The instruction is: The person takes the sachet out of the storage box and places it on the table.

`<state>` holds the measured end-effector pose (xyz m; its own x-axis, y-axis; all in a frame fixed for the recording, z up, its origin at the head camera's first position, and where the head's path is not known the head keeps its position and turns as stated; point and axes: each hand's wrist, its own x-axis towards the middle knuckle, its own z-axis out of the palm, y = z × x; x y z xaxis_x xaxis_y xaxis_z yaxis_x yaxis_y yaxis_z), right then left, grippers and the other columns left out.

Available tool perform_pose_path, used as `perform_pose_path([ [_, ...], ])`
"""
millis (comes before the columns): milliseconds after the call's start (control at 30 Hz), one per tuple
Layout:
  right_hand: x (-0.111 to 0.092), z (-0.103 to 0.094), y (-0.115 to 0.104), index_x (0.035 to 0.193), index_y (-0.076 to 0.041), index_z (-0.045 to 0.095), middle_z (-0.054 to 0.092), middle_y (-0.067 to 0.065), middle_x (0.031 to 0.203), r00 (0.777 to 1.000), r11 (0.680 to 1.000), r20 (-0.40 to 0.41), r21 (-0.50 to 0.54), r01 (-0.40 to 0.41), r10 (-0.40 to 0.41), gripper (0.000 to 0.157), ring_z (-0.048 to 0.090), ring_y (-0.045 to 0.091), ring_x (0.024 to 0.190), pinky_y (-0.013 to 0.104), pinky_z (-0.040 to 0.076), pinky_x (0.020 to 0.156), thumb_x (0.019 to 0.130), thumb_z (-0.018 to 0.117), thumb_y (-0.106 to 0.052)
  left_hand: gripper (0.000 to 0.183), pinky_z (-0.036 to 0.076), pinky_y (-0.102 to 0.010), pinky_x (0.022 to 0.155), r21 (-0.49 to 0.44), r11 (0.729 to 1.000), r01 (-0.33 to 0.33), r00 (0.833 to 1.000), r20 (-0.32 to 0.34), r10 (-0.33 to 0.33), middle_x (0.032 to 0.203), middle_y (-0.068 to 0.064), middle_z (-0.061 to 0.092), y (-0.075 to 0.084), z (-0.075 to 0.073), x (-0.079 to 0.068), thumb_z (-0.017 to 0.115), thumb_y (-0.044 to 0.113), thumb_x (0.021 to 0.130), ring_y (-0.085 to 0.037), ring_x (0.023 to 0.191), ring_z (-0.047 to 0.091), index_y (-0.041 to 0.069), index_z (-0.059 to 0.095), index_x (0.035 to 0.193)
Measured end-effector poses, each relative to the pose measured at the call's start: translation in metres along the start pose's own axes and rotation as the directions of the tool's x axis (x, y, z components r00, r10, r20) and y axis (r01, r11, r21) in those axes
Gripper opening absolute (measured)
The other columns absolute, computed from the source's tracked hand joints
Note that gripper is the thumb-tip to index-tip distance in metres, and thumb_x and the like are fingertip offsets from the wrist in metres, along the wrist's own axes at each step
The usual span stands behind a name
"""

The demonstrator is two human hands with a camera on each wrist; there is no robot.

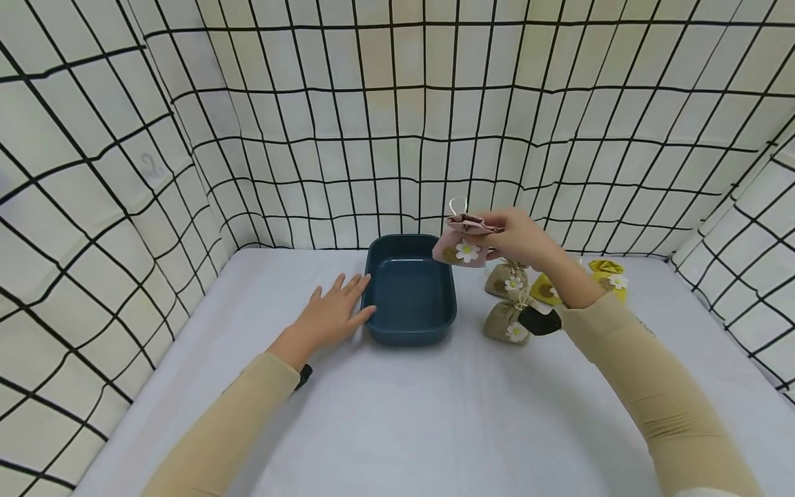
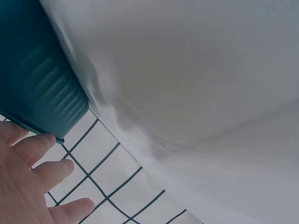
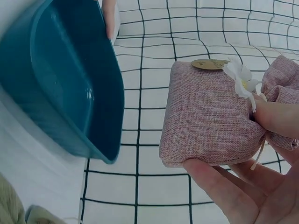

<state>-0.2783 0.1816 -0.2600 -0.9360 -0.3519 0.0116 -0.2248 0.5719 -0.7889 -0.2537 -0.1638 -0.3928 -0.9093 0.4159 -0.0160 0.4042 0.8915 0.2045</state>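
Observation:
A pink cloth drawstring pouch (image 1: pixel 462 243) with a white flower is pinched near its neck by my right hand (image 1: pixel 518 238), above the table just right of the basin. The right wrist view shows the same pouch (image 3: pixel 210 112) with thumb and fingers round its gathered end. A blue-green rectangular basin (image 1: pixel 410 337) stands on the table, and nothing shows inside it. Its left rim is touched by my left hand (image 1: pixel 332 310), fingers spread and fairly straight. In the left wrist view, fingertips of that hand (image 2: pixel 28 172) meet the rim of the basin (image 2: pixel 51 88).
Right of the basin lie two olive-brown pouches (image 1: pixel 499 323) with white flowers. Yellow pouches (image 1: pixel 605 269) lie farther right, partly behind the right forearm. A white cloth with a black grid (image 1: pixel 404 162) walls the back and sides of the white table (image 1: pixel 397 421).

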Motion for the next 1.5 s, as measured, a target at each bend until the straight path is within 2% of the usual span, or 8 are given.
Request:
perform_pose_path([
  [200,-0.025,-0.022,0.007,0.137,-0.001,0.064,0.065,0.02,0.124,0.999,1.0,-0.036,0.003,-0.019,0.019,0.039,0.069,0.023,0.089,0.035,0.06,0.08,0.102,0.068,-0.017,0.076,0.014,-0.073,0.115,0.005,1.0,-0.003,1.0,0.006,0.003,0.168,-0.015,0.024,0.003,-0.003,0.001,0.044,0.053,0.107,-0.041,0.154,0.013,0.012,0.019,0.166],
  [433,-0.047,-0.046,0.017,0.138,0.004,0.061,0.066,0.019,0.124,0.996,0.998,-0.08,0.042,-0.04,0.044,0.04,0.07,0.016,0.091,0.033,0.06,0.08,0.102,0.067,-0.013,0.075,0.014,-0.072,0.115,0.031,0.999,-0.01,1.0,-0.002,0.01,0.168,-0.014,0.023,0.003,-0.013,0.012,0.042,0.053,0.108,-0.04,0.155,0.013,0.012,0.017,0.166],
  [733,-0.072,-0.067,0.038,0.139,0.008,0.058,0.07,0.015,0.114,0.996,0.999,-0.079,-0.018,-0.05,0.049,0.042,0.071,0.02,0.081,0.029,0.06,0.075,0.102,0.066,-0.01,0.075,0.013,-0.071,0.116,0.024,1.0,-0.009,1.0,0.017,0.009,0.169,-0.014,0.021,0.004,-0.019,0.017,0.04,0.054,0.108,-0.039,0.155,0.011,0.013,0.016,0.166],
  [867,-0.082,-0.073,0.053,0.142,0.005,0.056,0.073,0.008,0.108,0.993,0.993,-0.073,-0.064,-0.097,0.092,0.046,0.072,0.018,0.084,0.025,0.053,0.058,0.102,0.067,-0.013,0.075,0.014,-0.071,0.116,0.034,0.999,-0.012,1.0,0.018,0.011,0.169,-0.015,0.021,0.004,-0.018,0.017,0.04,0.053,0.108,-0.04,0.155,0.011,0.012,0.016,0.166],
  [967,-0.089,-0.079,0.062,0.145,0.005,0.054,0.073,0.008,0.109,0.99,0.987,-0.07,-0.093,-0.129,0.122,0.049,0.071,0.013,0.084,0.026,0.048,0.055,0.103,0.066,-0.016,0.076,0.014,-0.071,0.116,0.029,1.0,-0.012,1.0,0.016,0.011,0.169,-0.015,0.02,0.004,-0.017,0.016,0.041,0.053,0.108,-0.04,0.155,0.011,0.012,0.016,0.166],
  [1133,-0.096,-0.084,0.076,0.143,0.01,0.053,0.069,0.019,0.121,0.991,0.986,-0.067,-0.113,-0.127,0.12,0.047,0.069,0.008,0.084,0.025,0.058,0.075,0.102,0.065,-0.01,0.076,0.012,-0.072,0.116,0.017,1.0,0.018,1.0,0.022,-0.019,0.169,-0.015,0.019,0.001,-0.014,0.012,0.042,0.052,0.108,-0.04,0.155,0.009,0.012,0.015,0.166],
  [1333,-0.11,-0.083,0.1,0.136,0.01,0.059,0.071,0.017,0.113,0.987,0.978,-0.068,-0.136,-0.157,0.149,0.044,0.07,0.013,0.082,0.028,0.059,0.073,0.1,0.068,-0.012,0.076,0.011,-0.071,0.116,0.006,0.999,0.032,0.998,0.046,-0.033,0.169,-0.015,0.018,0.0,-0.008,0.008,0.041,0.052,0.108,-0.04,0.155,0.008,0.012,0.014,0.166],
  [1500,-0.12,-0.081,0.118,0.137,0.014,0.056,0.067,0.023,0.121,0.986,0.983,-0.056,-0.094,-0.16,0.155,0.044,0.067,0.006,0.085,0.031,0.06,0.075,0.102,0.066,-0.009,0.076,0.011,-0.071,0.116,0.002,0.999,0.034,0.998,0.05,-0.034,0.169,-0.015,0.019,0.001,-0.003,0.006,0.041,0.052,0.108,-0.04,0.155,0.008,0.012,0.014,0.166],
])
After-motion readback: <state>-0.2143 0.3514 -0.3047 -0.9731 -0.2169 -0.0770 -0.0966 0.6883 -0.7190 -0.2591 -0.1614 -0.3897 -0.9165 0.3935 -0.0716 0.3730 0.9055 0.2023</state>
